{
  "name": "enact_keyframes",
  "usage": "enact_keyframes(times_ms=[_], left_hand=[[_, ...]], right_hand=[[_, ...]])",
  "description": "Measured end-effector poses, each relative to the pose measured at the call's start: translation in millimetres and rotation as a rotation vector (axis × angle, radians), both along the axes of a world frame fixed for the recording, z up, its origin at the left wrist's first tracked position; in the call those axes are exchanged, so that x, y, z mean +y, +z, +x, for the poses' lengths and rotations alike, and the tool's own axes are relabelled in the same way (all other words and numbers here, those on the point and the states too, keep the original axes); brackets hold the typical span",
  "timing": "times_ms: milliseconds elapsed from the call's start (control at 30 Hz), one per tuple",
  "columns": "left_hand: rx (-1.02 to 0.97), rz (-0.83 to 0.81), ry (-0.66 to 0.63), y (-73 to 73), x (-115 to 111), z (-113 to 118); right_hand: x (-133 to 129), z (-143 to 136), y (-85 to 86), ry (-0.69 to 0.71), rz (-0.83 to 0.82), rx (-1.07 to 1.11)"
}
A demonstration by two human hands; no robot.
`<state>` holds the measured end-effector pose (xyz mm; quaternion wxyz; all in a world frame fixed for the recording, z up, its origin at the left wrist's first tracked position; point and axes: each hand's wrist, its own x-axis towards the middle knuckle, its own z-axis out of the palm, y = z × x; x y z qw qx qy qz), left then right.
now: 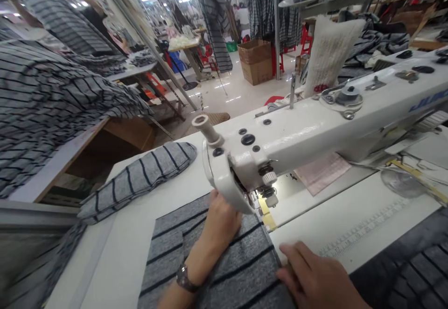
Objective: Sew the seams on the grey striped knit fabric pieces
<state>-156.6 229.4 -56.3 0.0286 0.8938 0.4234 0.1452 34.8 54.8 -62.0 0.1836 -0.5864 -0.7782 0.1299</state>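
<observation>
A grey fabric piece with dark stripes (pixel 245 257) lies flat under the head of a white sewing machine (pixel 224 173). My left hand (pixel 222 218), with a watch on its wrist, rests on this fabric beside the needle area. Its fingers are curled on the cloth, and the fingertips are partly hidden by the machine head. At the fabric's right edge, my right hand (pixel 311 271) has thumb and fingers closed around the border. The needle and presser foot are mostly hidden behind the machine head.
Folded striped fabric (pixel 140 178) lies on the table's left side. A pink cloth (pixel 324 173) sits under the machine arm, behind a printed ruler scale (pixel 364 229). Striped cloth is heaped (pixel 52 99) at left, where another person holds up fabric (pixel 70 17). A cardboard box (pixel 257 64) stands beyond.
</observation>
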Motion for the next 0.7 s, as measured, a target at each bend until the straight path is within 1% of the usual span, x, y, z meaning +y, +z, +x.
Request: enact_keyframes(times_ms=[67, 167, 267, 333, 433, 500, 600, 667, 700], left_hand=[[0.015, 0.063, -0.057, 6.6, -8.9, 7.3], [0.04, 0.128, -0.113, 17.7, -24.6, 14.9], [0.074, 0.173, -0.135, 23.4, -38.9, 11.8], [0.061, 0.204, -0.162, 22.2, -45.9, 5.1], [0.012, 0.241, -0.179, 16.6, -54.6, -2.2], [0.035, 0.257, -0.123, 13.6, -60.8, 0.0], [0.121, 0.253, -0.013, 11.5, -69.2, 13.0], [0.147, 0.253, 0.049, 10.4, -71.6, 22.7], [0.146, 0.263, 0.077, 9.7, -71.6, 26.6]], right_hand=[[21.2, -14.5, 10.0, -0.08, 0.014, -0.131], [42.5, -36.9, 25.1, -0.136, -0.102, -0.247], [46.4, -49.3, 33.7, -0.145, -0.164, -0.271], [43.4, -48.7, 33.3, -0.118, -0.147, -0.261], [43.7, -29.3, 27.5, 0.022, -0.05, -0.254], [54.4, -4.1, 26.7, 0.165, 0.02, -0.283], [87.8, 38.0, 36.7, 0.396, 0.05, -0.389], [113.6, 58.5, 47.1, 0.505, 0.036, -0.446], [124.8, 65.0, 51.5, 0.536, 0.024, -0.464]])
